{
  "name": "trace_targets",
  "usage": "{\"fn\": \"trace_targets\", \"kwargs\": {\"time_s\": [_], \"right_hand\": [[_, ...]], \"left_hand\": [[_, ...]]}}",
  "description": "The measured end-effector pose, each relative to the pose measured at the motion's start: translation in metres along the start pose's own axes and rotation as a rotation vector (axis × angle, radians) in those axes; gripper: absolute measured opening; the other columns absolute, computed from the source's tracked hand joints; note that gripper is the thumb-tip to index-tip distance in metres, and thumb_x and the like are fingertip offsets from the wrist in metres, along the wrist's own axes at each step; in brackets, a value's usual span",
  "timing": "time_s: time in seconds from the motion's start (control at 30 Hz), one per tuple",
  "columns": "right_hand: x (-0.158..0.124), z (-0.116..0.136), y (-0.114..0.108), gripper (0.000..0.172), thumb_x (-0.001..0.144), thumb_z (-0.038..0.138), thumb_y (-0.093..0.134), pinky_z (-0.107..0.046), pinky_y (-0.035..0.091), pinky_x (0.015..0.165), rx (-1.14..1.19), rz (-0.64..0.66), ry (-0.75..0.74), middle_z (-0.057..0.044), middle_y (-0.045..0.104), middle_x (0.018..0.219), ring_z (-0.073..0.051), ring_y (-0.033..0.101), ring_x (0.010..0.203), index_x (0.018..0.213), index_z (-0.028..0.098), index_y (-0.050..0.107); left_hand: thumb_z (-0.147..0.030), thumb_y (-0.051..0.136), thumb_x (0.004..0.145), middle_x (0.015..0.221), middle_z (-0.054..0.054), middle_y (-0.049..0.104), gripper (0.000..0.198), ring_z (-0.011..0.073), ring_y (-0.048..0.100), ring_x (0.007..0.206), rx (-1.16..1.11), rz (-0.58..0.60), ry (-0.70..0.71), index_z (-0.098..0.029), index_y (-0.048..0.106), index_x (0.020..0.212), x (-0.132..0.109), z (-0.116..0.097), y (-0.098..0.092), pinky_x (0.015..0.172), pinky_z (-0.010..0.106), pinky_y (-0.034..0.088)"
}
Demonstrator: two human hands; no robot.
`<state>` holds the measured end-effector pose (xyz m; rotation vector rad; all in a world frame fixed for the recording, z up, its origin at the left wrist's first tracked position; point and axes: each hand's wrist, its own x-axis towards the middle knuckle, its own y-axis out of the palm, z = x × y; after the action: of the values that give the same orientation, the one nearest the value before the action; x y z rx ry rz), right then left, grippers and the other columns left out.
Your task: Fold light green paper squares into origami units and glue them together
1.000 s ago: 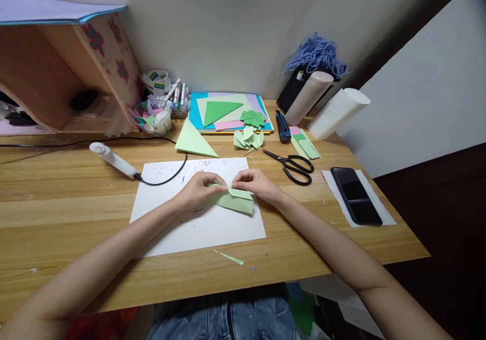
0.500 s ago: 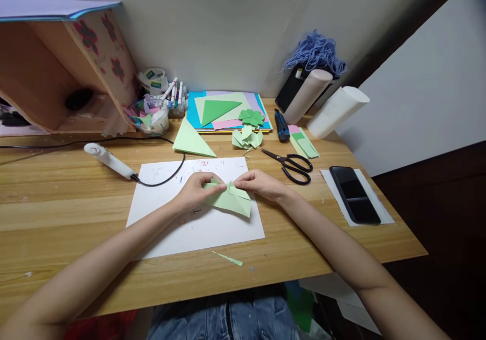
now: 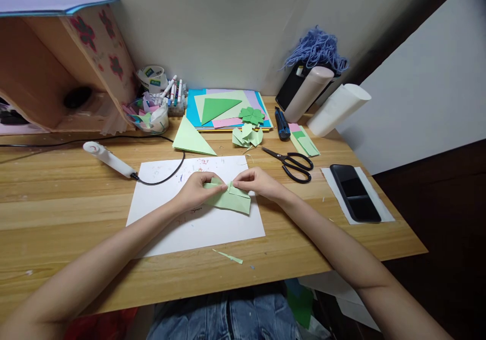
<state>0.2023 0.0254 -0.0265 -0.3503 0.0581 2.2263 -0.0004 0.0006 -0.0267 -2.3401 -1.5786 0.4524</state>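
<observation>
A folded light green paper piece (image 3: 232, 200) lies on a white sheet (image 3: 197, 223) in the middle of the wooden desk (image 3: 56, 203). My left hand (image 3: 197, 190) pinches its left part with thumb and fingers closed. My right hand (image 3: 256, 183) pinches a small flap at the top of the same piece. Both hands meet above the fold, fingertips almost touching.
Black scissors (image 3: 292, 165) lie right of my hands, a phone (image 3: 355, 193) further right. Behind are a coloured paper stack (image 3: 228, 109), green folded shapes (image 3: 248, 135), a green triangle (image 3: 192, 138), markers (image 3: 172, 94), a blue cutter (image 3: 281, 124) and a corded white tool (image 3: 110, 160). A green scrap (image 3: 230, 256) lies near the front edge.
The green piece has been turned and flattened slightly under my fingers; both hands stay pinched on it in nearly the same place.
</observation>
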Motion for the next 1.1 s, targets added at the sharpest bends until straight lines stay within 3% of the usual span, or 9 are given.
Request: {"fn": "trace_targets", "kwargs": {"time_s": [0.43,0.8,1.1], "right_hand": [[-0.0004,-0.0014,-0.0047,0.027,0.064,0.036,0.068,-0.023,0.037,0.054,0.053,0.071,0.041,-0.001,0.057,0.061,-0.008,0.047,0.055,0.074,0.011,0.068],[-0.0010,0.0003,-0.0008,0.028,0.064,0.038,0.067,-0.022,0.035,0.052,-0.016,-0.010,0.003,0.000,0.057,0.059,-0.009,0.047,0.054,0.071,0.011,0.068],[0.0009,-0.0037,-0.0030,0.025,0.065,0.035,0.068,-0.021,0.037,0.053,0.095,0.065,0.032,0.000,0.057,0.060,-0.007,0.047,0.053,0.072,0.011,0.067]], "left_hand": [[-0.037,0.057,0.072,0.072,0.004,0.067,0.024,0.0146,0.057,0.067,0.022,0.053,0.016,-0.015,0.067,0.071,-0.0003,-0.0036,-0.0016,0.063,0.026,0.042],[-0.039,0.056,0.071,0.070,0.004,0.066,0.026,0.0141,0.056,0.064,0.043,0.038,0.020,-0.014,0.066,0.069,0.0001,-0.0034,-0.0014,0.059,0.025,0.042],[-0.039,0.057,0.070,0.067,0.004,0.066,0.026,0.0134,0.056,0.061,0.019,0.044,-0.001,-0.014,0.067,0.069,-0.0009,-0.0039,-0.0011,0.055,0.023,0.041]]}}
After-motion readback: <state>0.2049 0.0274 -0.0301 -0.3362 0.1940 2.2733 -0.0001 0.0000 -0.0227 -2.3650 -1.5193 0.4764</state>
